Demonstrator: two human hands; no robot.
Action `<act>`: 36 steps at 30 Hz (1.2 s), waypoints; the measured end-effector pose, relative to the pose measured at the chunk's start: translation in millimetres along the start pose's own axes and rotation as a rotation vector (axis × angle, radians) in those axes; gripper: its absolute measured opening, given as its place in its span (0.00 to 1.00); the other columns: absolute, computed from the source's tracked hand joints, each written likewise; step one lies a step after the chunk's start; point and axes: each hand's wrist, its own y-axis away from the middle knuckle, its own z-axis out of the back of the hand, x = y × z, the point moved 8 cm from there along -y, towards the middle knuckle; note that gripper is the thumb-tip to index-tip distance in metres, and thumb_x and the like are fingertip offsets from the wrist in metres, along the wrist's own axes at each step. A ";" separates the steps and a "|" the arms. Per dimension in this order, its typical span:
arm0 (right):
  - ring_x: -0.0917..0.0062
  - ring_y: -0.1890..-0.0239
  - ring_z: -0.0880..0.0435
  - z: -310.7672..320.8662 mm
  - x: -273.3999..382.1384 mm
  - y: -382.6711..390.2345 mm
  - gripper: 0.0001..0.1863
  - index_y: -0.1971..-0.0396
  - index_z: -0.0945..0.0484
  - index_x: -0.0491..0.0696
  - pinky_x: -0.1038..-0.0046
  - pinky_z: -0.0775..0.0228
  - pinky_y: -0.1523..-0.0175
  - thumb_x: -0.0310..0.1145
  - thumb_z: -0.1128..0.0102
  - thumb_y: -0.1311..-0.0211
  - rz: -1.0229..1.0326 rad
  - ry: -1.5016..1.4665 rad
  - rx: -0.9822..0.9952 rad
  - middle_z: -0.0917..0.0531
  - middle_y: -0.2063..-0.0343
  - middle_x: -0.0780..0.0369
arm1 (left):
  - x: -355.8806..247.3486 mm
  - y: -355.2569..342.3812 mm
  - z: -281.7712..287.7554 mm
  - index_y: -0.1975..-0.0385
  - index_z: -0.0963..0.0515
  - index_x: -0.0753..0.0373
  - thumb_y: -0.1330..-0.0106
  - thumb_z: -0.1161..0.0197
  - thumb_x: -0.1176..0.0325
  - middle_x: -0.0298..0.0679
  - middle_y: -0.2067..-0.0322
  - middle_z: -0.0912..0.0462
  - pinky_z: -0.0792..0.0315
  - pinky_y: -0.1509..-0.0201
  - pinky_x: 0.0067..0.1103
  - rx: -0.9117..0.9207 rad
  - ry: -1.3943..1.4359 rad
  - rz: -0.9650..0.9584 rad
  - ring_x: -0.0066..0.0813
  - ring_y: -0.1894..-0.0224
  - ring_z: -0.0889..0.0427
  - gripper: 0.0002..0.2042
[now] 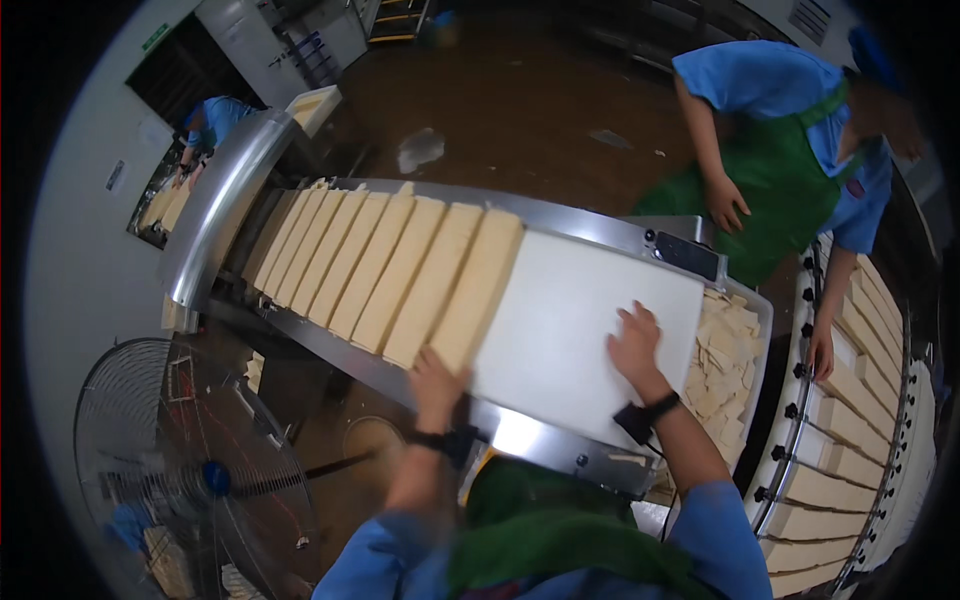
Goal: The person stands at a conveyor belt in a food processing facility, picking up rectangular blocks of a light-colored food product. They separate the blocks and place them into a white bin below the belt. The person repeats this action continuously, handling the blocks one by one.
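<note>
Green cloth apron [540,525] lies nearest in head view, below flat white belt [570,310] | rightmost long cream slab [482,285] borders belt's left, long axis crossing it | left hand [435,388] is nearer, at slab's near end; cannot tell whether gripping | right hand [637,347] spreads wide over belt, apparently empty | left of belt, curved silver metal hood [225,205] hides slab row's end

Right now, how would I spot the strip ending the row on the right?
Find the long metal-edged conveyor crossing the middle. Along it lie pale strips; go to the end by the person's left hand. That strip alone meets the white belt on its right; its neighbours have another strip there.
</note>
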 end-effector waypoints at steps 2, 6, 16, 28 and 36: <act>0.55 0.36 0.42 -46.3 63.1 -47.3 0.36 0.41 0.36 0.43 0.52 0.50 0.36 0.45 0.38 0.49 -0.048 0.088 0.173 0.39 0.37 0.48 | -6.4 -0.3 3.8 0.41 0.41 0.75 0.55 0.29 0.48 0.55 0.49 0.31 0.34 0.46 0.36 -0.015 -0.035 -0.009 0.51 0.49 0.30 0.46; 0.55 0.35 0.42 -82.8 159.4 -126.3 0.36 0.35 0.42 0.50 0.54 0.49 0.36 0.54 0.50 0.39 -0.058 0.013 0.167 0.45 0.34 0.49 | -15.2 -3.7 11.3 0.41 0.41 0.75 0.55 0.30 0.46 0.54 0.51 0.30 0.32 0.49 0.33 0.047 -0.041 -0.024 0.49 0.52 0.29 0.47; 0.54 0.40 0.39 -97.9 197.1 -169.0 0.39 0.40 0.39 0.51 0.56 0.43 0.39 0.52 0.40 0.51 -0.272 -0.022 0.364 0.40 0.41 0.54 | -9.5 -6.3 -0.5 0.41 0.42 0.75 0.53 0.31 0.46 0.55 0.53 0.30 0.32 0.51 0.34 0.053 -0.071 -0.216 0.49 0.54 0.29 0.46; 0.51 0.36 0.41 92.6 -64.8 -2.4 0.45 0.44 0.37 0.36 0.57 0.40 0.39 0.51 0.33 0.58 -0.848 0.009 -0.132 0.46 0.37 0.38 | -199.7 69.3 2.6 0.42 0.46 0.71 0.50 0.30 0.57 0.63 0.51 0.36 0.27 0.55 0.46 0.718 0.235 -0.516 0.65 0.60 0.26 0.41; 0.45 0.50 0.29 245.6 -172.8 164.4 0.44 0.42 0.48 0.38 0.55 0.32 0.46 0.42 0.33 0.54 -1.138 -0.314 -0.739 0.40 0.47 0.41 | -347.3 137.2 24.3 0.42 0.41 0.67 0.51 0.34 0.74 0.63 0.48 0.42 0.39 0.40 0.38 0.391 0.623 -0.923 0.61 0.44 0.40 0.34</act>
